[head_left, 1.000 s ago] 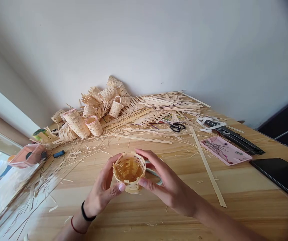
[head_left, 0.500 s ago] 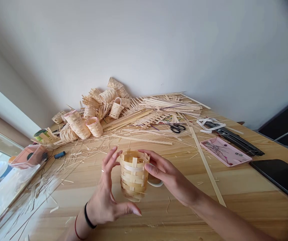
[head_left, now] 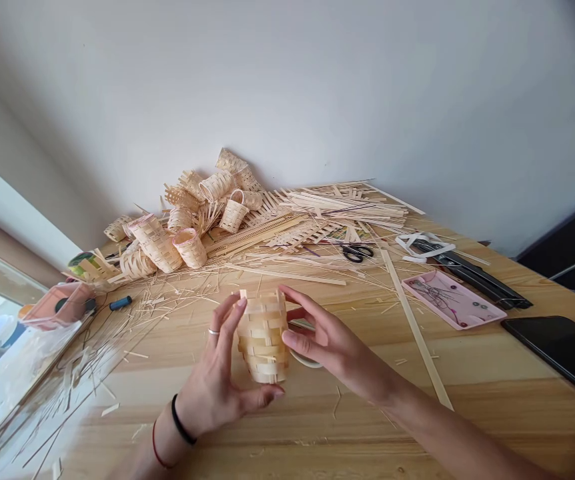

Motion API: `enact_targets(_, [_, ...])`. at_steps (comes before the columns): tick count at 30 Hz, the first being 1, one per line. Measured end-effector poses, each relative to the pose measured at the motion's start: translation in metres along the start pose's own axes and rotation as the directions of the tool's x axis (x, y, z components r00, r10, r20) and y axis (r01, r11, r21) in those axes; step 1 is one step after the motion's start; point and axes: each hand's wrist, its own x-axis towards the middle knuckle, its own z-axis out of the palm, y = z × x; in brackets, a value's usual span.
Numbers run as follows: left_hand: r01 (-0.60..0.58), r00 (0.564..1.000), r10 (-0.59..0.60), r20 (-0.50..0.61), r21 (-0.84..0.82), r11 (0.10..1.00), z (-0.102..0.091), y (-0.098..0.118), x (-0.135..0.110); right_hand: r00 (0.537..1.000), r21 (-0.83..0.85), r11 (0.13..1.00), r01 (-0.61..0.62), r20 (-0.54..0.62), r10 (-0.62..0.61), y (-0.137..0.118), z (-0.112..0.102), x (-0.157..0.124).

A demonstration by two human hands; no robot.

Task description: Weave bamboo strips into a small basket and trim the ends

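A small woven basket of pale strips is held upright just above the wooden table, its mouth turned away from me. My left hand cups its left side, thumb under the base and fingers up along the wall; a ring sits on one finger. My right hand presses its fingertips against the right side. A white tape roll lies on the table behind my right hand, partly hidden.
A heap of finished small baskets and flat strips fills the back of the table. Black scissors, a pink tray, a dark phone and a long strip lie to the right. Loose slivers litter the left.
The basket turned from mouth-toward-me to upright, side facing me. My left hand shifted from its near rim to cupping its left wall and base.
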Motion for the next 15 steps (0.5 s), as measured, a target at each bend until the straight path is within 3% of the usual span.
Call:
enact_targets(6, [0.102,0.99,-0.117,-0.075,-0.178,0.979,-0.0048,-0.0014,0.0003,0.983,-0.129,0.974,0.184,0.049,-0.179,-0.0011,0.0004,-0.001])
enact_targets(10, [0.102,0.989,-0.121,-0.088,-0.201,0.974,-0.0058,-0.0002,0.0001,0.98,-0.094,0.979,0.18,0.101,-0.171,-0.0051,0.0014,-0.0017])
enact_targets(15, [0.177,0.976,-0.207,-0.07,-0.304,0.936,-0.0085,-0.0006,0.001,0.984,-0.082,0.986,0.144,0.114,-0.134,-0.0035,0.0035,-0.0018])
